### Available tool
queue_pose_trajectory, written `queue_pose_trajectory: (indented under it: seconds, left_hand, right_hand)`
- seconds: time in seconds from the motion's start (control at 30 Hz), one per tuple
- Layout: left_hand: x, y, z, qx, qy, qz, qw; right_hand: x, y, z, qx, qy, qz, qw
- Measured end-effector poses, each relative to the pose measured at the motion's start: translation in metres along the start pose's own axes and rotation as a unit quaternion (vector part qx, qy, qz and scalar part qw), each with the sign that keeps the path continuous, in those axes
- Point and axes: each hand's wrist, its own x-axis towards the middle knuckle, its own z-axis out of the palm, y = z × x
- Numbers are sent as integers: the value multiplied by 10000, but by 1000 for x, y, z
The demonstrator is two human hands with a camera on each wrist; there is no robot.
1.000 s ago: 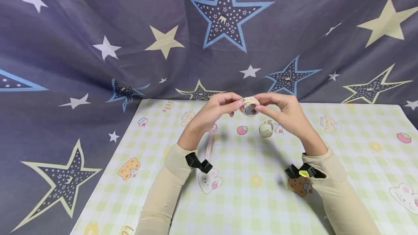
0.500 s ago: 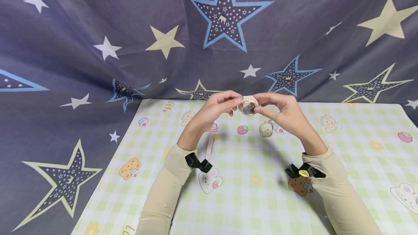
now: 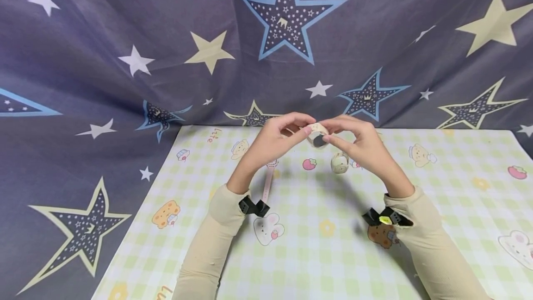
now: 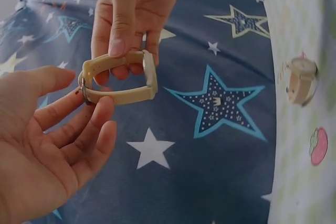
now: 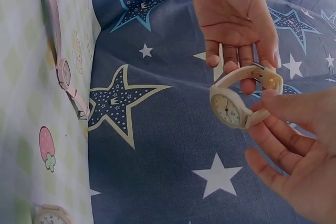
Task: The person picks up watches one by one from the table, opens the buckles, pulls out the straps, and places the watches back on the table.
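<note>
Both hands hold a cream wristwatch [image 3: 318, 129] up above the far part of the table. Its strap forms a loop, and the metal buckle [image 4: 84, 91] shows in the left wrist view. Fingers of my left hand [image 3: 281, 135] are at the buckle end, with the thumb close by. My right hand [image 3: 354, 138] pinches the strap near the case between thumb and fingers. The round white dial [image 5: 229, 109] faces away from the head camera and shows in the right wrist view.
Another pale wristwatch [image 3: 339, 163] stands on the table below the right hand, its strap looped. A pink wristwatch [image 3: 268, 183] lies stretched out near the left wrist. The checked tablecloth [image 3: 308, 263] ends at a dark star-patterned curtain [image 3: 166, 27] behind.
The watch has turned slightly between the hands. My left hand has shifted up and right, its fingers closer to the right hand's fingertips. Both wristwatches on the table stay put.
</note>
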Motion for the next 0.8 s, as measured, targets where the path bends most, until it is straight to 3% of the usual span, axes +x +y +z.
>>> queue_pose_trajectory:
  seconds: [0.17,0.27,0.4,0.53,0.8]
  left_hand:
    - [-2,4,0,1109,172,475,9925]
    - [-3,6,-1,1757,240,859,9804]
    - [-5,10,-2,2419,239,1140,9633]
    - [-6,12,-3,2693,166,1190,9555]
    - [-7,9,-3,2818,231,1342,9498]
  right_hand:
    - [0,-1,2,-145,41,-222,9996]
    - [0,-2,3,-237,71,-289,9993]
    - [0,-1,5,-334,113,-322,9989]
    - [0,0,7,-416,185,-364,9983]
    - [1,2,10,-514,161,-424,9976]
